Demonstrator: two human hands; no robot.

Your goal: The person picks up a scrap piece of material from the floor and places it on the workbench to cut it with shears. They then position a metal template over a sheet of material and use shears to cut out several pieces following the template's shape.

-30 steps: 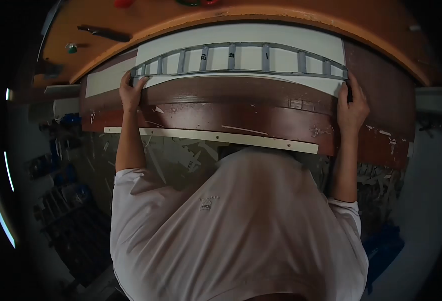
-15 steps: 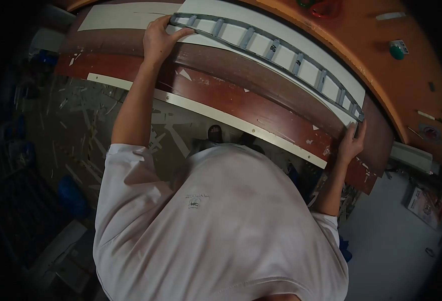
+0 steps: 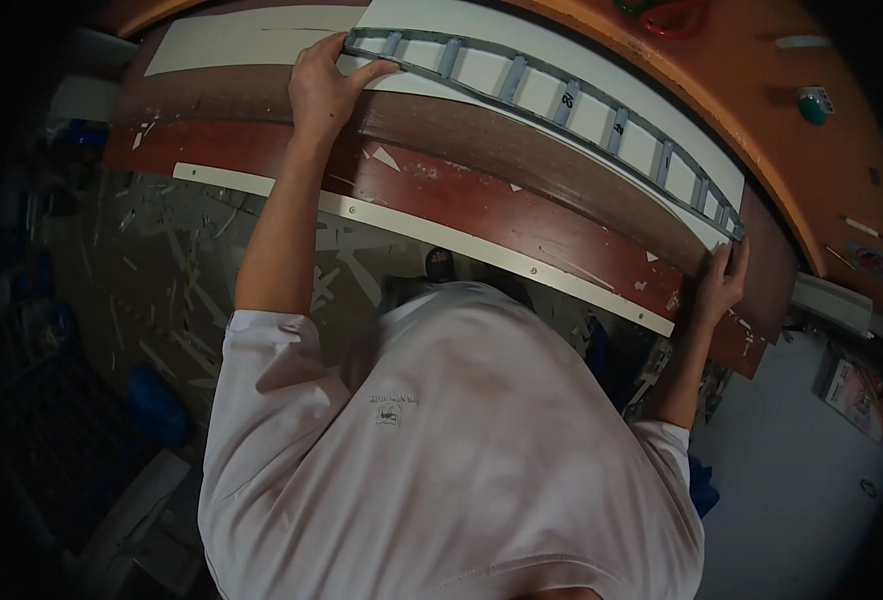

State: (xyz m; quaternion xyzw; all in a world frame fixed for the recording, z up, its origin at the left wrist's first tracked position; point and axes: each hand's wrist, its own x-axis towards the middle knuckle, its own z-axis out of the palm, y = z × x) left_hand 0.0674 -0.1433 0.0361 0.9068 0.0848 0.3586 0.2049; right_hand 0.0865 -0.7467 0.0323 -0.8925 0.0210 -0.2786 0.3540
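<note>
A long grey ladder-shaped frame with several crossbars, two of them bearing black marks, lies over a white sheet on the dark red bench. At its left end, my left hand grips the frame, with the thumb stretched along the near edge. My right hand is at the opposite end, its fingertips against the frame's corner. Left of the white sheet is a cream sheet, partly behind my left hand.
A pale strip with screws runs along the bench's front edge. Beyond the bench, an orange surface holds a green round object and a red one. Scraps litter the floor. A grey surface stands at right.
The view has shifted slightly, so the frame, bench and hands appear a little further right. Both hands remain at the frame's ends.
</note>
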